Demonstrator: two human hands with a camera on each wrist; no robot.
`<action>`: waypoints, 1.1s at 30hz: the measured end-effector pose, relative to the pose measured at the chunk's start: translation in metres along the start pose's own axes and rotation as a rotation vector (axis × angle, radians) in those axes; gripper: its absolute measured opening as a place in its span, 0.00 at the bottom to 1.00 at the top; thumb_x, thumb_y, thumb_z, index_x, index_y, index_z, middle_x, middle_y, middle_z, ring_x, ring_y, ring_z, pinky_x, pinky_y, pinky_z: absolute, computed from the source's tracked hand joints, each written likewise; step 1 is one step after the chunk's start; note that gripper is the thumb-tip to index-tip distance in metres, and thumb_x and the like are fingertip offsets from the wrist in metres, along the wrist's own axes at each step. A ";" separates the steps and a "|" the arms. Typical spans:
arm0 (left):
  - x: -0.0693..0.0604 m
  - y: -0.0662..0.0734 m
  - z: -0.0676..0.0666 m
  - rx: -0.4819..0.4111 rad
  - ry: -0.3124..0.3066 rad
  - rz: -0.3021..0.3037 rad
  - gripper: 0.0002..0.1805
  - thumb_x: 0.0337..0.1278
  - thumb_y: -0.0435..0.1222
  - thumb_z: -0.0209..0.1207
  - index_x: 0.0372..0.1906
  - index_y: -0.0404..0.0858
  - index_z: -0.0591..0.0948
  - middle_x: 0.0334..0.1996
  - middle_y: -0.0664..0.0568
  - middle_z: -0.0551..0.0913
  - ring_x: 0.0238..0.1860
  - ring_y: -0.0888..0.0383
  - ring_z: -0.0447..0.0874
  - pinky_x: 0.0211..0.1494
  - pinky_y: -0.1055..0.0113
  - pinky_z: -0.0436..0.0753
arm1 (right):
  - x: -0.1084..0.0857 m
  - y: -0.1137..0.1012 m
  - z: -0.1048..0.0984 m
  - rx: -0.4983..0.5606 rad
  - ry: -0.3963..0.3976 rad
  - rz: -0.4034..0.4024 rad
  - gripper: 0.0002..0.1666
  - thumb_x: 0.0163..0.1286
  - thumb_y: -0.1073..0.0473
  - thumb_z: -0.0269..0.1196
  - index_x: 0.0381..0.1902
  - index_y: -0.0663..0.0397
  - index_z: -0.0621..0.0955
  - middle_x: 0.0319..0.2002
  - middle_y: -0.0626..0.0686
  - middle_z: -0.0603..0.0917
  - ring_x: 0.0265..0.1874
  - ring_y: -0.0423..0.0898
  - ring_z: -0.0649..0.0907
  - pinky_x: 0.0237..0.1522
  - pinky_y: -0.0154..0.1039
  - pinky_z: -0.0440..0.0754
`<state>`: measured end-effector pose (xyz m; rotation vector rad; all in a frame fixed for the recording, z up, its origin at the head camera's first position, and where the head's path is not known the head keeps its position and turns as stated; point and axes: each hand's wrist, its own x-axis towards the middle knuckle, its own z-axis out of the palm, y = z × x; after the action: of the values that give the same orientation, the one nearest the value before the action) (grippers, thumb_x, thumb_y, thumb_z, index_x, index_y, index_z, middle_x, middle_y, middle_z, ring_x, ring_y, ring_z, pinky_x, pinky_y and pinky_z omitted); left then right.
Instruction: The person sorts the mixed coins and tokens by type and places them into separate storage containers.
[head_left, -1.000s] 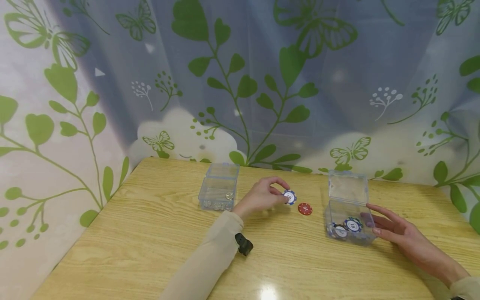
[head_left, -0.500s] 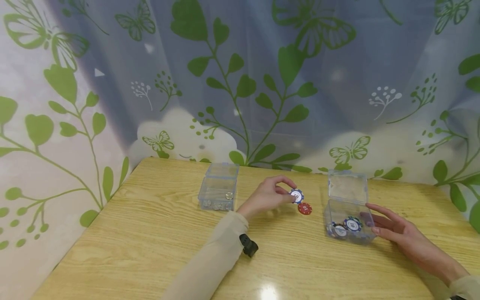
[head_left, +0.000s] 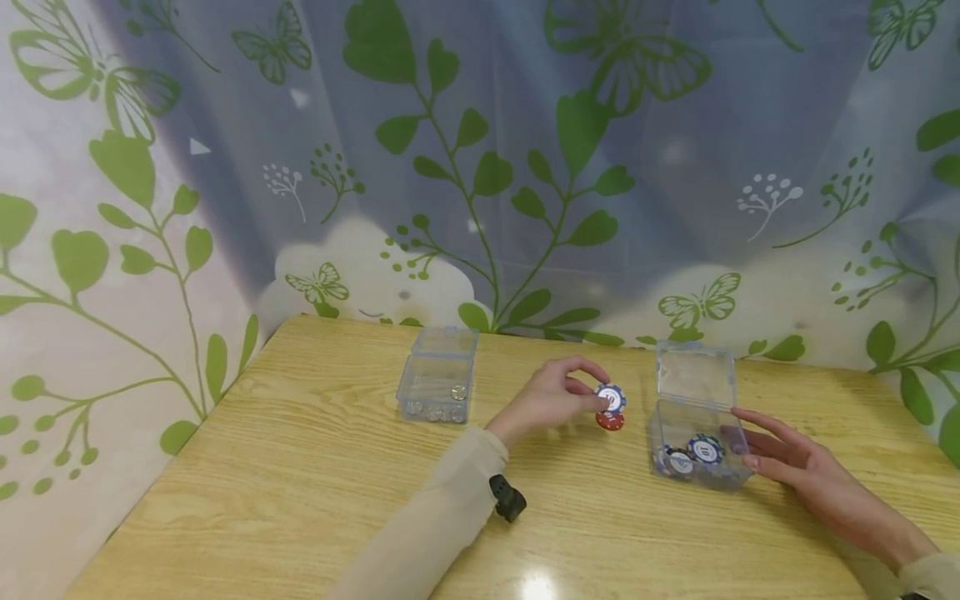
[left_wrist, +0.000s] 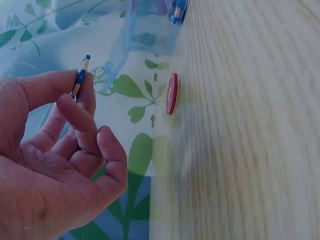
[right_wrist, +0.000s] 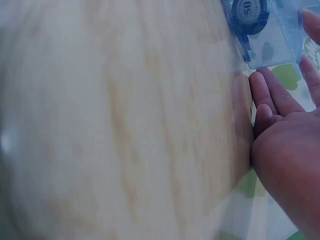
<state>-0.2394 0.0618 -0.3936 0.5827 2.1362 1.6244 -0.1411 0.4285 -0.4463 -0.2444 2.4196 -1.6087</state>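
My left hand (head_left: 553,396) pinches a blue-and-white poker chip (head_left: 611,395) between thumb and fingers. In the left wrist view the chip (left_wrist: 81,75) appears edge-on, held clear of the table. A red poker chip (head_left: 610,422) lies flat on the wood, partly covered by the blue one in the head view. To the right stands a clear plastic box (head_left: 672,419) with its lid up and several chips (head_left: 707,450) inside. My right hand (head_left: 813,475) touches that box's right side, fingers extended and thumb near the front corner. Its contact is only partly visible in the right wrist view.
A second clear box (head_left: 433,373), lid raised, stands farther left with several shiny coin-like pieces (head_left: 435,412) in it. The wooden table (head_left: 262,467) ends at a patterned curtain (head_left: 525,208) behind. Bare wood lies between the two boxes.
My left hand has moved right with the blue-and-white chip, from left of the red chip to over its far edge. The right hand and both boxes have stayed put.
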 end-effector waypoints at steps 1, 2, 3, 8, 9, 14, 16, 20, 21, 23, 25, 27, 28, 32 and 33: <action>0.000 0.001 0.001 -0.014 -0.003 -0.001 0.12 0.62 0.35 0.69 0.49 0.48 0.84 0.36 0.53 0.90 0.48 0.42 0.89 0.38 0.64 0.80 | 0.000 0.000 0.000 0.000 -0.001 0.002 0.36 0.83 0.63 0.50 0.83 0.45 0.54 0.59 0.16 0.68 0.57 0.14 0.71 0.48 0.21 0.75; 0.000 0.001 0.003 -0.026 -0.006 -0.003 0.12 0.62 0.35 0.69 0.49 0.48 0.84 0.36 0.53 0.90 0.48 0.42 0.89 0.40 0.62 0.81 | 0.000 0.000 0.000 0.000 -0.001 0.002 0.36 0.83 0.63 0.50 0.83 0.45 0.54 0.59 0.16 0.68 0.57 0.14 0.71 0.48 0.21 0.75; 0.000 0.002 0.004 -0.043 -0.007 -0.008 0.12 0.62 0.35 0.69 0.49 0.48 0.84 0.37 0.53 0.90 0.48 0.43 0.89 0.41 0.60 0.82 | 0.000 0.000 0.000 0.003 -0.004 0.002 0.36 0.83 0.63 0.50 0.83 0.45 0.54 0.59 0.16 0.68 0.57 0.14 0.72 0.48 0.21 0.75; 0.000 0.007 0.012 -0.119 0.000 -0.032 0.12 0.62 0.34 0.69 0.49 0.48 0.84 0.38 0.51 0.90 0.50 0.41 0.89 0.51 0.49 0.83 | -0.001 0.000 0.000 0.006 -0.005 -0.005 0.36 0.83 0.63 0.50 0.83 0.45 0.54 0.59 0.16 0.69 0.57 0.15 0.72 0.48 0.21 0.75; 0.000 0.008 0.013 -0.126 0.007 -0.035 0.12 0.61 0.34 0.69 0.49 0.48 0.85 0.38 0.51 0.90 0.50 0.41 0.89 0.52 0.48 0.83 | 0.000 0.000 0.000 0.005 -0.005 -0.005 0.36 0.83 0.63 0.50 0.83 0.45 0.54 0.59 0.16 0.68 0.57 0.15 0.72 0.48 0.21 0.75; 0.000 0.013 0.020 -0.126 0.032 -0.048 0.11 0.61 0.34 0.70 0.47 0.47 0.86 0.38 0.52 0.90 0.49 0.42 0.89 0.51 0.49 0.85 | 0.000 0.000 0.000 0.002 -0.002 -0.008 0.36 0.83 0.63 0.50 0.83 0.45 0.54 0.60 0.16 0.68 0.57 0.16 0.73 0.48 0.21 0.75; 0.000 0.014 0.023 -0.132 0.034 -0.046 0.11 0.61 0.34 0.70 0.47 0.46 0.86 0.37 0.51 0.90 0.48 0.42 0.90 0.49 0.50 0.85 | 0.000 0.000 0.000 0.002 -0.003 -0.008 0.36 0.83 0.63 0.50 0.83 0.46 0.54 0.60 0.16 0.69 0.57 0.16 0.73 0.48 0.21 0.75; 0.001 0.015 0.028 -0.149 0.041 -0.041 0.10 0.61 0.34 0.70 0.45 0.46 0.86 0.36 0.52 0.90 0.46 0.40 0.90 0.48 0.50 0.86 | 0.000 0.000 0.000 -0.001 -0.001 0.003 0.36 0.83 0.63 0.50 0.83 0.45 0.54 0.59 0.16 0.68 0.56 0.16 0.73 0.48 0.21 0.75; 0.001 0.015 0.029 -0.155 0.043 -0.040 0.09 0.61 0.34 0.69 0.45 0.46 0.86 0.36 0.52 0.90 0.46 0.40 0.90 0.48 0.49 0.86 | 0.000 0.000 0.000 -0.004 0.000 0.006 0.36 0.83 0.62 0.50 0.83 0.45 0.54 0.59 0.16 0.68 0.56 0.16 0.73 0.48 0.21 0.75; 0.001 0.016 0.031 -0.166 0.050 -0.043 0.08 0.61 0.34 0.69 0.44 0.47 0.86 0.35 0.52 0.90 0.44 0.40 0.90 0.49 0.48 0.87 | 0.000 0.000 0.000 -0.009 0.004 0.010 0.36 0.83 0.62 0.51 0.83 0.45 0.54 0.59 0.16 0.68 0.56 0.16 0.73 0.48 0.21 0.75; 0.002 0.017 0.034 -0.178 0.053 -0.046 0.07 0.61 0.34 0.69 0.43 0.47 0.87 0.35 0.53 0.91 0.40 0.41 0.91 0.47 0.49 0.87 | 0.000 0.000 0.000 -0.015 0.005 0.008 0.36 0.83 0.62 0.50 0.83 0.45 0.54 0.59 0.16 0.68 0.56 0.16 0.73 0.47 0.21 0.75; 0.002 0.019 0.036 -0.184 0.057 -0.049 0.07 0.62 0.34 0.69 0.42 0.47 0.87 0.35 0.53 0.91 0.33 0.47 0.89 0.42 0.54 0.86 | 0.000 0.001 0.000 -0.017 0.005 0.002 0.36 0.83 0.62 0.50 0.83 0.46 0.54 0.59 0.16 0.68 0.56 0.16 0.73 0.48 0.21 0.75; 0.002 0.019 0.038 -0.183 0.060 -0.051 0.06 0.61 0.34 0.69 0.42 0.47 0.87 0.34 0.53 0.91 0.30 0.51 0.87 0.40 0.57 0.85 | 0.000 0.001 0.000 -0.017 0.006 0.000 0.36 0.83 0.62 0.50 0.83 0.45 0.54 0.59 0.16 0.68 0.56 0.16 0.73 0.48 0.21 0.75; 0.003 0.022 0.042 -0.166 0.065 -0.052 0.06 0.61 0.34 0.69 0.40 0.48 0.88 0.33 0.55 0.91 0.24 0.61 0.77 0.32 0.65 0.76 | 0.001 0.001 0.000 -0.014 0.008 0.001 0.36 0.83 0.62 0.51 0.83 0.46 0.54 0.59 0.16 0.68 0.56 0.16 0.73 0.48 0.21 0.75; 0.003 0.022 0.043 -0.159 0.065 -0.052 0.06 0.61 0.34 0.69 0.40 0.48 0.88 0.32 0.55 0.90 0.24 0.61 0.76 0.31 0.66 0.74 | 0.001 0.001 0.000 -0.014 0.010 0.004 0.36 0.83 0.62 0.51 0.83 0.45 0.55 0.59 0.16 0.68 0.56 0.16 0.73 0.48 0.21 0.75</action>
<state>-0.2165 0.1035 -0.3834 0.4275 2.0251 1.7862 -0.1420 0.4289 -0.4470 -0.2353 2.4381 -1.5951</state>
